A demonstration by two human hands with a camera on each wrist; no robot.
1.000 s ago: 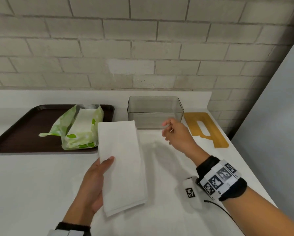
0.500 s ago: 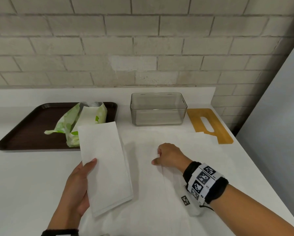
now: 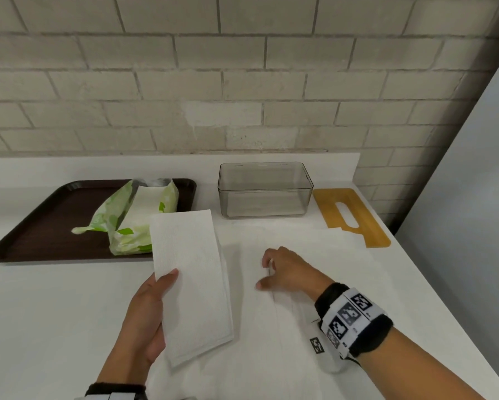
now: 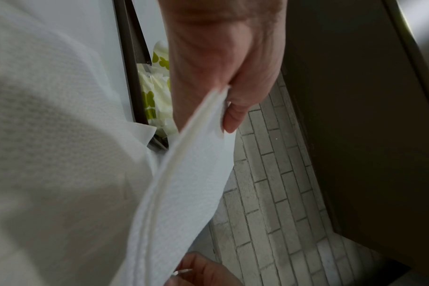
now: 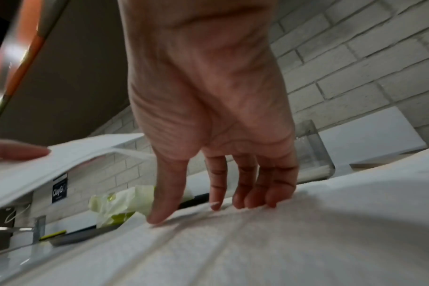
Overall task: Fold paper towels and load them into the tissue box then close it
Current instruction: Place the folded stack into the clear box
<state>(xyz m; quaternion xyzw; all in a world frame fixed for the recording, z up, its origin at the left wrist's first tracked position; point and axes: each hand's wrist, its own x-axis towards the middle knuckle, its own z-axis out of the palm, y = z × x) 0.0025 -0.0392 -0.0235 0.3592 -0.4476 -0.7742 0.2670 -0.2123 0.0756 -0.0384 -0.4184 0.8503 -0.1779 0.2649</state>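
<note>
My left hand [image 3: 150, 313] grips a folded stack of white paper towels [image 3: 189, 281] by its left edge, thumb on top, held above the counter. The wrist view shows the thumb pinching the stack [image 4: 184, 183]. My right hand [image 3: 286, 272] rests fingertips down on an unfolded paper towel sheet [image 3: 314, 255] lying flat on the white counter; the fingertips [image 5: 255, 203] press on the sheet [image 5: 257, 241]. The clear plastic tissue box [image 3: 265, 190] stands open and empty at the back. Its wooden lid [image 3: 350, 216] with a slot lies to its right.
A dark brown tray [image 3: 40, 226] at the left holds a green-and-white paper towel package [image 3: 135, 217], torn open. A brick wall runs behind the counter. The counter's right edge runs close past the wooden lid.
My right hand came down from near the box and now rests on the flat sheet. The left hand with the folded stack shifted slightly left.
</note>
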